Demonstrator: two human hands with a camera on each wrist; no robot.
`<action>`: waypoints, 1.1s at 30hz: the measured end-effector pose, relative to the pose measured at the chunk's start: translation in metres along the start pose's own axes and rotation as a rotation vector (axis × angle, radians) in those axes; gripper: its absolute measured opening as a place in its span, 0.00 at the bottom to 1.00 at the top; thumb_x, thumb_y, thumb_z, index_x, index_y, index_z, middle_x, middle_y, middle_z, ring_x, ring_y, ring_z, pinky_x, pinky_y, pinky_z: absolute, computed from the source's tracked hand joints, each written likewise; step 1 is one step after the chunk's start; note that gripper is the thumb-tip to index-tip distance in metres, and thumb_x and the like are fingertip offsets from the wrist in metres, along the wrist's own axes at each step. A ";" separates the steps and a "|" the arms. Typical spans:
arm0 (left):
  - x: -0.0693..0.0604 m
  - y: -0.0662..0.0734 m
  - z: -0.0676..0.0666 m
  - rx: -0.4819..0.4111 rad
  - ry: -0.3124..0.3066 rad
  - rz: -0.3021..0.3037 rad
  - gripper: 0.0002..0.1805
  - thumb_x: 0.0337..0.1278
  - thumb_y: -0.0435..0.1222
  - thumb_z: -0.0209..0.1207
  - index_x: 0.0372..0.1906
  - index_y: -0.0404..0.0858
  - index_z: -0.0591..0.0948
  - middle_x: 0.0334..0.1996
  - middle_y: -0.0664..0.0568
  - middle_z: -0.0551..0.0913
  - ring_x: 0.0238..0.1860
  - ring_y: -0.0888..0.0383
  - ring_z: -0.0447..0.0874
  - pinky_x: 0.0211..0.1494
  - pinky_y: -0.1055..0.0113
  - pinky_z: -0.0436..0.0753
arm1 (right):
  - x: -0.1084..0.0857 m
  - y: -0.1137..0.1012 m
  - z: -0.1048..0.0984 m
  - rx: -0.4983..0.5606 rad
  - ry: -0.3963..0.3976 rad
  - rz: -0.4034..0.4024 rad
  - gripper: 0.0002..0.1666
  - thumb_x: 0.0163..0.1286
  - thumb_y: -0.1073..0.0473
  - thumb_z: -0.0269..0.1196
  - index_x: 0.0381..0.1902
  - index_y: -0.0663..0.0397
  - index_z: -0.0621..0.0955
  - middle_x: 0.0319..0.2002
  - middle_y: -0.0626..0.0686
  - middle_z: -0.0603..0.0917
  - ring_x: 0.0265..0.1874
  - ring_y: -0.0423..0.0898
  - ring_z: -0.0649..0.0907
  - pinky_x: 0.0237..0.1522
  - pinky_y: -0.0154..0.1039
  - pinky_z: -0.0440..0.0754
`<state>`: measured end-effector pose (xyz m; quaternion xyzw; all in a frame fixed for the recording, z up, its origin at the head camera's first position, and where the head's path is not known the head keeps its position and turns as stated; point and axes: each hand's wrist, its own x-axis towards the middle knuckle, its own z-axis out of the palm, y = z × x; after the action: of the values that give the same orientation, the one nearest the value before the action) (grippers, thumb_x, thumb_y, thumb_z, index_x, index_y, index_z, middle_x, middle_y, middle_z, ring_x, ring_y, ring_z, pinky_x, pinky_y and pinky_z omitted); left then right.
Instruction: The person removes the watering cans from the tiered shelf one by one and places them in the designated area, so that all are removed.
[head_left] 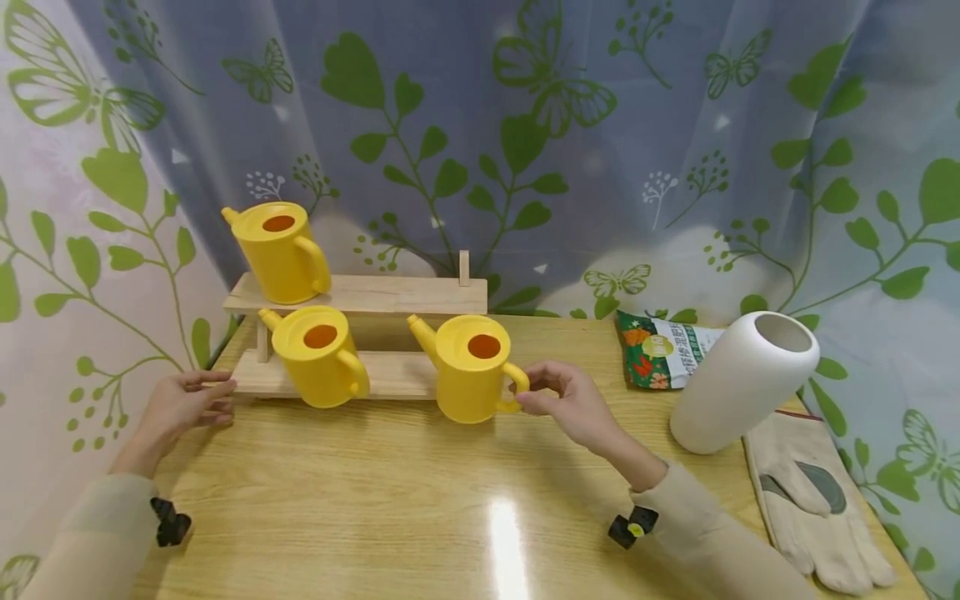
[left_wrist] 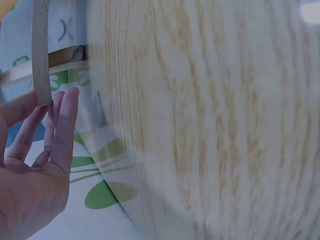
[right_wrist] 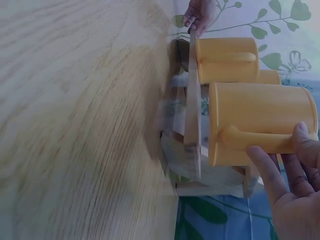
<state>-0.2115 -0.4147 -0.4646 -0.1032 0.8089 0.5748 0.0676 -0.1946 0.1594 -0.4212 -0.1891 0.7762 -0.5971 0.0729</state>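
Observation:
Three yellow watering cans are on a two-tier wooden stand: one [head_left: 281, 254] on the upper board, one [head_left: 318, 358] at the left of the lower board [head_left: 397, 375], and one [head_left: 467, 375] at its right end. My right hand [head_left: 573, 408] pinches the right can's handle [right_wrist: 265, 141] between thumb and fingers. My left hand [head_left: 180, 408] is at the stand's left end; in the left wrist view the thumb and fingers of that hand [left_wrist: 42, 160] pinch the end of the board [left_wrist: 41, 60]. All spouts point left in the head view.
On the right stand a tilted-looking white vase [head_left: 738, 383] and a green and white packet [head_left: 660, 350]. Beige gloves [head_left: 813, 500] lie at the table's right edge. Behind the table [head_left: 360, 500] hangs a patterned curtain [head_left: 450, 125].

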 end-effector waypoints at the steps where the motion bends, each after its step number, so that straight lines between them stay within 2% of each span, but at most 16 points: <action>1: 0.000 0.000 0.000 -0.003 0.000 -0.001 0.13 0.76 0.39 0.62 0.58 0.40 0.82 0.31 0.64 0.87 0.32 0.64 0.91 0.42 0.65 0.96 | -0.005 0.000 -0.005 0.005 0.010 0.004 0.18 0.75 0.65 0.67 0.57 0.70 0.82 0.53 0.70 0.87 0.46 0.43 0.88 0.47 0.39 0.96; 4: 0.001 0.000 -0.001 -0.001 0.000 -0.001 0.13 0.76 0.39 0.61 0.58 0.41 0.82 0.31 0.64 0.87 0.32 0.64 0.91 0.41 0.66 0.96 | -0.020 0.002 -0.019 0.008 0.056 -0.003 0.18 0.74 0.67 0.67 0.56 0.74 0.81 0.49 0.64 0.89 0.45 0.40 0.89 0.46 0.38 0.96; 8: 0.002 0.001 0.000 0.013 -0.005 -0.001 0.23 0.77 0.39 0.60 0.67 0.30 0.77 0.30 0.63 0.88 0.32 0.64 0.91 0.41 0.65 0.96 | -0.037 0.002 -0.036 0.000 0.123 0.007 0.18 0.73 0.70 0.67 0.55 0.78 0.80 0.44 0.47 0.90 0.43 0.40 0.90 0.45 0.38 0.96; 10: 0.002 0.001 -0.001 0.023 -0.009 -0.005 0.26 0.78 0.40 0.60 0.69 0.27 0.74 0.31 0.63 0.88 0.32 0.64 0.91 0.42 0.65 0.96 | -0.041 0.002 -0.041 -0.005 0.154 0.034 0.18 0.73 0.69 0.67 0.56 0.77 0.80 0.43 0.45 0.89 0.42 0.40 0.90 0.45 0.39 0.96; 13: 0.002 0.001 -0.002 0.042 -0.012 -0.010 0.27 0.78 0.41 0.60 0.70 0.27 0.73 0.31 0.63 0.88 0.33 0.63 0.91 0.42 0.65 0.97 | -0.042 0.004 -0.043 -0.021 0.209 0.073 0.19 0.73 0.69 0.67 0.57 0.76 0.80 0.47 0.58 0.89 0.42 0.37 0.89 0.45 0.38 0.96; 15: 0.002 0.001 -0.002 0.052 -0.013 -0.013 0.28 0.78 0.42 0.60 0.70 0.27 0.73 0.32 0.62 0.88 0.33 0.63 0.92 0.43 0.64 0.97 | -0.039 0.009 -0.041 -0.028 0.245 0.091 0.19 0.73 0.69 0.68 0.57 0.75 0.80 0.49 0.68 0.87 0.41 0.35 0.88 0.45 0.36 0.96; 18: 0.002 0.001 -0.002 0.060 -0.015 -0.021 0.31 0.77 0.42 0.60 0.72 0.24 0.71 0.32 0.61 0.88 0.33 0.62 0.92 0.43 0.63 0.97 | -0.030 0.019 -0.037 -0.036 0.286 0.113 0.18 0.72 0.68 0.69 0.57 0.73 0.82 0.52 0.73 0.85 0.41 0.33 0.87 0.44 0.33 0.95; 22: 0.002 0.001 -0.001 0.068 -0.013 -0.026 0.34 0.78 0.43 0.60 0.74 0.22 0.68 0.32 0.60 0.88 0.33 0.62 0.92 0.44 0.63 0.97 | -0.013 0.032 -0.027 -0.019 0.318 0.106 0.18 0.72 0.67 0.70 0.56 0.71 0.83 0.52 0.72 0.85 0.40 0.32 0.87 0.43 0.30 0.94; 27: 0.002 0.003 0.000 0.059 -0.009 -0.028 0.33 0.78 0.42 0.60 0.73 0.23 0.69 0.31 0.61 0.88 0.32 0.62 0.92 0.43 0.63 0.97 | 0.011 0.043 -0.014 -0.010 0.389 0.093 0.16 0.70 0.69 0.71 0.54 0.71 0.84 0.51 0.71 0.86 0.38 0.32 0.86 0.40 0.27 0.92; 33: 0.002 0.003 0.000 0.048 -0.014 -0.031 0.32 0.78 0.42 0.60 0.72 0.23 0.70 0.31 0.60 0.89 0.32 0.62 0.92 0.43 0.63 0.97 | 0.037 0.057 -0.002 0.013 0.473 0.129 0.15 0.67 0.70 0.72 0.50 0.69 0.85 0.47 0.67 0.88 0.36 0.34 0.85 0.36 0.25 0.91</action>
<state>-0.2139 -0.4136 -0.4624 -0.1102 0.8202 0.5550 0.0845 -0.2405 0.1591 -0.4711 0.0063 0.7782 -0.6239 -0.0714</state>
